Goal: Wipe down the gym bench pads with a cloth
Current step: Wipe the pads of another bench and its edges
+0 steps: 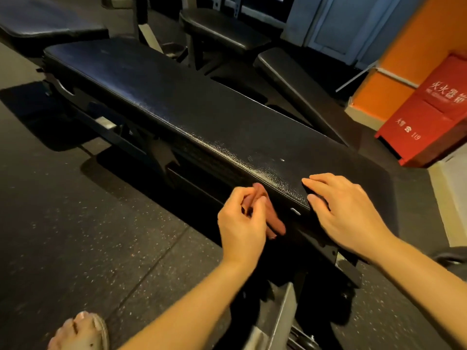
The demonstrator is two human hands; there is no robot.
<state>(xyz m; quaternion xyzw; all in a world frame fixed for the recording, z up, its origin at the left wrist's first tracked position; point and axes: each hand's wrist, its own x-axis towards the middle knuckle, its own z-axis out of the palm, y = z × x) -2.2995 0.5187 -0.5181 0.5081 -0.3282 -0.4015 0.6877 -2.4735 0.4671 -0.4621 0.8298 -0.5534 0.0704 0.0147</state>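
Most of the pad (177, 104) seemed left to wipe; my left grip (240, 223) pinched the reddish cloth (276, 224) at its side, my right grip (348, 213) lay released, flat on top.

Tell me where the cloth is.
Head view, lower centre: the left hand pinches the cloth beside the near end of the bench pad, left of the right hand.

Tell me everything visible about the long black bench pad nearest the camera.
The long black bench pad is a flat rectangle with rounded corners, in what looks like pebbled, slightly shiny vinyl with a seam along its edge. It lies level on a dark metal frame, with pale specks near its close end. The right hand rests flat there; the left hand pinches a reddish-brown cloth beside its side edge.
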